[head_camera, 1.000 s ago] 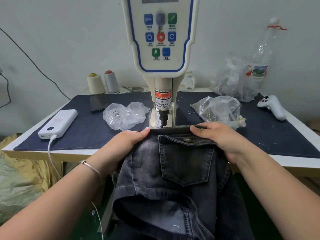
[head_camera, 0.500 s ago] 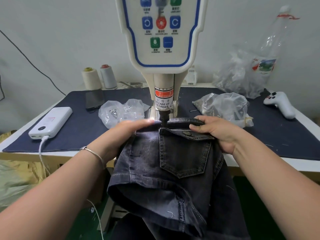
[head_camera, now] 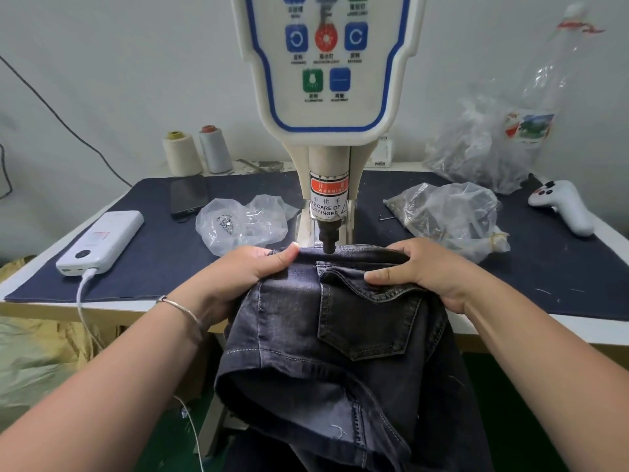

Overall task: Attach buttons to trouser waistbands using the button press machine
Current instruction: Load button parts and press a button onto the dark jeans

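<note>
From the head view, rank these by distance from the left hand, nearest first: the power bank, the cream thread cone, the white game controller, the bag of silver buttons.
Measured from the left hand, which grips the jeans waistband:
1. Bag of silver buttons, just behind the hand.
2. Power bank, at the table's left edge.
3. Cream thread cone, back left by the wall.
4. White game controller, far right.

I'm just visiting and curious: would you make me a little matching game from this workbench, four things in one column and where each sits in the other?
Things:
1. power bank
2. game controller
3. thread spools
4. trousers

Places:
A. far right of the mat
B. held by both hands under the press head
C. left edge of the table, cable plugged in
D. back left, by the wall

Pairs: 1-C, 2-A, 3-D, 4-B
</note>
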Demonstrator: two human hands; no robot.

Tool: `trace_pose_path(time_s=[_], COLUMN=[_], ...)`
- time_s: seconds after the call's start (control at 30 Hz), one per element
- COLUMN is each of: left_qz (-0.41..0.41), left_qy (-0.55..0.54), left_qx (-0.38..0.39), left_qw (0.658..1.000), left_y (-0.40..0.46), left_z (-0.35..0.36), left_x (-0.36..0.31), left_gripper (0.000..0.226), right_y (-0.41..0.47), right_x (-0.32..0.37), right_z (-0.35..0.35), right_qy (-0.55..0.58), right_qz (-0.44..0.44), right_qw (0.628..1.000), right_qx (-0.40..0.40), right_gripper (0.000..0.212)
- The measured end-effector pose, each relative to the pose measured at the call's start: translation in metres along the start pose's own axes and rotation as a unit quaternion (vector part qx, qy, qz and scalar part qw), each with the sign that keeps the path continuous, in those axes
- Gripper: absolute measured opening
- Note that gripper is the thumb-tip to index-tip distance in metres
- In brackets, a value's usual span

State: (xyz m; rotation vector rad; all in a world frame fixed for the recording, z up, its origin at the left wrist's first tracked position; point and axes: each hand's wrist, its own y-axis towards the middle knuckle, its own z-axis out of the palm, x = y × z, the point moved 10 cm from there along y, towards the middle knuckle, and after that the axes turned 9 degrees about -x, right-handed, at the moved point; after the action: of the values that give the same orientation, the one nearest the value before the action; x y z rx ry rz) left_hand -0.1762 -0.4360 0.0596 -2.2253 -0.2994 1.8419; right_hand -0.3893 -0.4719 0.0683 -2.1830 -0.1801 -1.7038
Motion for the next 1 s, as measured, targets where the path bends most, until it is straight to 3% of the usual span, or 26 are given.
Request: trace_pose_path(time_s=[0.13,0.33,0.6,0.87,1.0], left_qz=[0.031,0.099,0.143,0.205,0.224], left_qy=[0.01,0.087,0.128,0.142,0.149], left_qx=[-0.053,-0.092,-0.098,-0.084,-0.072], left_qw=[0.998,0.987,0.976,0.965,0.961], left_y=[0.004,0.007,0.009,0.006,0.002], left_z=[0.001,0.001,0.002,0.005,0.008], left_x=[-0.002,-0.012,-0.014,-0.021,-0.026], left_gripper=[0.071,0.051,0.053,0.044,0.038], right_y=[0.002,0.0,0.002,0.003,0.001], right_x=[-0.001,-0.002,0.004,0.001,0.006], right_z=[-0.011,-0.016,-0.022,-0.024,-0.029], right_qy=[-0.041,-0.058,-0.129,-0.143,-0.206], right_qz=[-0.034,-0.041,-0.085,-0.088,-0.136], right_qw=[0.997,0.992,0.977,0.976,0.95], right_qx=[-0.048,-0.104,-0.148,-0.142,-0.193], right_gripper=[0.052,0.075,0.054,0.061,0.052])
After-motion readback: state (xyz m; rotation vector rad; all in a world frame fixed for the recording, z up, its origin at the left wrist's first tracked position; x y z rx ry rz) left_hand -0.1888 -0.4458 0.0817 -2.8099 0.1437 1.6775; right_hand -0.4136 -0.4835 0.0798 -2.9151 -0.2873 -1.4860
